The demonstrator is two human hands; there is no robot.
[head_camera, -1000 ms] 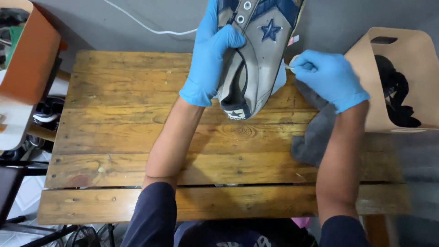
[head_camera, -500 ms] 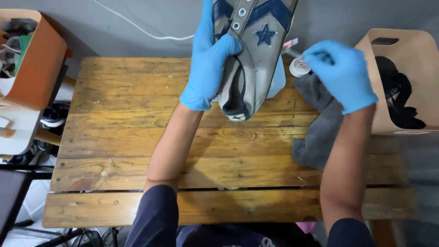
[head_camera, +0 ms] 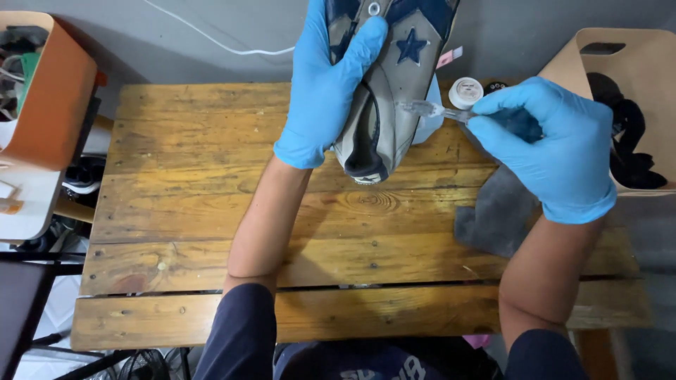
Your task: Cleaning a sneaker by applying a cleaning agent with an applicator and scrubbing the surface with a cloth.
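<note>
My left hand (head_camera: 327,84), in a blue glove, grips a grey and navy sneaker (head_camera: 391,91) with a star patch and holds it above the far half of a wooden slat table (head_camera: 211,211). My right hand (head_camera: 546,144), also gloved in blue, pinches a small clear brush (head_camera: 429,109) whose tip touches the sneaker's side. A small white jar (head_camera: 465,91) stands on the table just behind the brush. A grey cloth (head_camera: 496,211) lies under my right wrist.
A tan cardboard carrier (head_camera: 634,77) with dark items inside stands at the right. An orange and white box (head_camera: 39,119) with clutter sits at the left. A white cable (head_camera: 211,39) runs over the grey floor behind the table.
My right hand has moved away from the white jar and brought the brush to the sneaker's side. The sneaker stays held up in my left hand.
</note>
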